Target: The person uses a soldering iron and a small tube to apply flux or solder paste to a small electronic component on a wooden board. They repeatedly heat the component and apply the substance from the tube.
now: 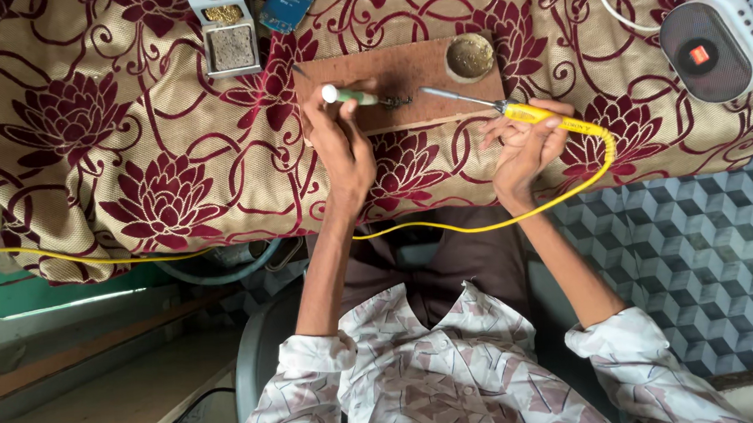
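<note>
Fingers of right hand pinch yellow soldering iron; left hand pinches green-handled tool.

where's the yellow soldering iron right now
In the head view, the yellow soldering iron is in the right hand, right of centre, its metal tip reaching over the brown wooden board toward the left hand.

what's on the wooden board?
On the board: a round tin at one corner and a small dark part mid-board, touched by the green tool in the left hand. The soldering iron tip hovers nearby. The hand hides part of the board.
</note>
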